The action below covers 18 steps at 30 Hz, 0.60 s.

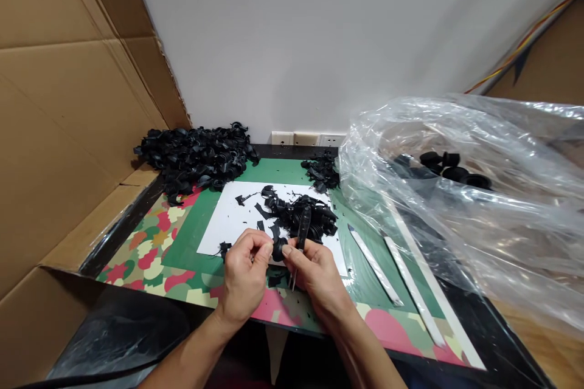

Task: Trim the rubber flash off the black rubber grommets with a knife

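My left hand (pixel 246 270) is closed, thumb and forefinger pinching the edge of a small round black rubber part (pixel 279 250). From the other side, my right hand (pixel 317 270) grips the same part between thumb and fingertips. A slim black tool (pixel 304 228), apparently tweezers, is also held in my right hand; its thin metallic end points down towards me. Just beyond my fingers, a heap of black rubber trimmings (pixel 314 216) lies on a white sheet (pixel 219 228). Loose scraps are scattered around it. My fingers partly hide the rubber part.
A large pile of black rubber pieces (pixel 196 155) sits back left beside a cardboard wall (pixel 68 73). A smaller pile (pixel 322 170) is at the back. Two white sticks (pixel 376 264) lie on the green mat (pixel 182 249). On the right, a clear plastic bag (pixel 378 127) contains round black parts (pixel 456 173).
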Tool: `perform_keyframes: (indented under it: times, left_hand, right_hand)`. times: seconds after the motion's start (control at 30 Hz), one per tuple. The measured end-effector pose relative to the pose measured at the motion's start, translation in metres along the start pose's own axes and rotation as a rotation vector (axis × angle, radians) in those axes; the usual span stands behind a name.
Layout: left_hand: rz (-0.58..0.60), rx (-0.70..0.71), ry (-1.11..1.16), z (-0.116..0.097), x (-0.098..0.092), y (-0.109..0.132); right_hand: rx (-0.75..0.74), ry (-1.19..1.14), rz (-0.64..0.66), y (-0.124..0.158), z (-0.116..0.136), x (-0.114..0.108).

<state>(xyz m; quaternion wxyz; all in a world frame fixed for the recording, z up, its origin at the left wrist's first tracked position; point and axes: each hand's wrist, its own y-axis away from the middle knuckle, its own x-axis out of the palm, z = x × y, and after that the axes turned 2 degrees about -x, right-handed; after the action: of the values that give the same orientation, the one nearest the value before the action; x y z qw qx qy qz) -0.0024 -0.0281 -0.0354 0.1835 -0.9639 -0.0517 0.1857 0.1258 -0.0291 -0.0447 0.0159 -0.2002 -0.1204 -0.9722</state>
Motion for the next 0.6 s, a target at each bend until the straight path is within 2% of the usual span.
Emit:
perform_keyframes:
  times: [0.1, 0.17, 0.3, 0.4, 0.5, 0.6]
  left_hand:
    - [0.022, -0.126, 0.088, 0.0011, 0.0010, -0.0005]
    - [-0.007, -0.084, 0.063, 0.0004, 0.0017, -0.0007]
    - [-0.068, 0.106, -0.058, -0.0027, 0.0025, -0.0010]
    - [-0.076, 0.174, -0.129, -0.0040, 0.0032, -0.0008]
    - [-0.066, 0.181, -0.141, -0.0044, 0.0041, -0.0003]
    - [-0.021, 0.066, -0.042, -0.0046, 0.0041, -0.0015]
  right_hand:
    - [0.055, -0.077, -0.001, -0.0013, 0.0004, 0.0004]
    - [0.071, -0.105, -0.002, -0.0013, 0.0016, 0.0009]
    - [0.076, -0.110, 0.025, 0.0000, 0.0034, 0.0013]
    - [0.041, -0.054, 0.066, 0.0012, 0.0023, 0.0016]
    - [-0.052, 0.031, 0.041, 0.0017, -0.0008, 0.0016]
    - [-0.093, 0.055, 0.054, 0.0012, -0.0036, 0.0003]
